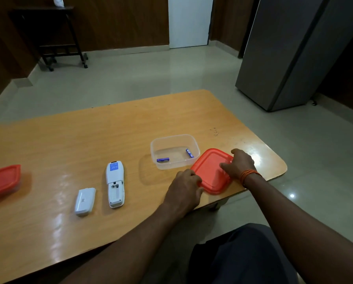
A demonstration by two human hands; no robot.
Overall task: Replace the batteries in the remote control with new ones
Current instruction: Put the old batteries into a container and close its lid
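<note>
A white remote control (pixel 115 182) lies face down on the wooden table (pixel 69 140), its battery bay open and empty. Its white cover (pixel 85 201) rests just to the left. To the right stands a clear plastic box (pixel 174 138) holding two blue batteries (pixel 163 160) (pixel 189 153). A red lid (pixel 212 171) lies flat beside that box near the table's front right edge. My left hand (pixel 184 186) grips the lid's near left edge. My right hand (pixel 238 163) holds its far right edge.
Another red-lidded container (pixel 2 180) sits at the table's left edge. A grey cabinet (pixel 294 52) stands on the floor to the right, a dark wheeled stand (pixel 55 35) at the back left. The table's front edge runs close under my forearms.
</note>
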